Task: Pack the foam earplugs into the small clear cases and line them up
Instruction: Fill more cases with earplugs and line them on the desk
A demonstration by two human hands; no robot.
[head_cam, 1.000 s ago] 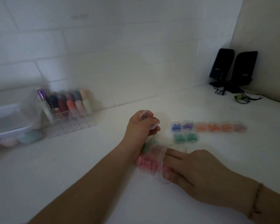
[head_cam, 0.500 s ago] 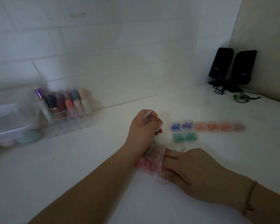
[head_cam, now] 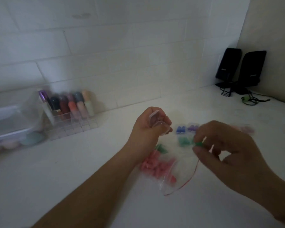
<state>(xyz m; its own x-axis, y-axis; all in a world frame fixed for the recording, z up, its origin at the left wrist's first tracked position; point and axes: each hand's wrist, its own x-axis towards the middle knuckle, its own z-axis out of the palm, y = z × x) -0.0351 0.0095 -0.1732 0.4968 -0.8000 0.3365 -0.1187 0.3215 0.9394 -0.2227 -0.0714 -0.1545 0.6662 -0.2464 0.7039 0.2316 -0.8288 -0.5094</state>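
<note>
A dim, slightly blurred view looks down over a white counter (head_cam: 59,178) that meets a white tiled wall (head_cam: 105,51). At the far left sits a clear plastic storage box (head_cam: 5,127), and beside it a clear gridded organiser (head_cam: 69,124) holding upright tubes with coloured caps. In the far right corner stand two black speakers (head_cam: 240,69) with tangled cables in front of them. Two bare forearms reach in from the bottom edge. Between them a clear zip bag (head_cam: 174,175) lies open on the counter, with a heap of pink earplugs (head_cam: 155,165) inside and a few green ones near the left wrist. The left hand (head_cam: 148,130) is raised above the bag, fingers curled around an open clear case (head_cam: 158,124), its hinged lid spread. The right hand (head_cam: 227,152) hovers over the bag's mouth, pinching a green earplug (head_cam: 199,143) between thumb and fingertips. Behind the hands, filled cases are lined up on the counter: a blue case (head_cam: 180,129) and a purple case (head_cam: 192,127) in the back row, and a green case (head_cam: 184,141) in front of them; the rest of the row is hidden behind the right hand or too blurred to make out.
</note>
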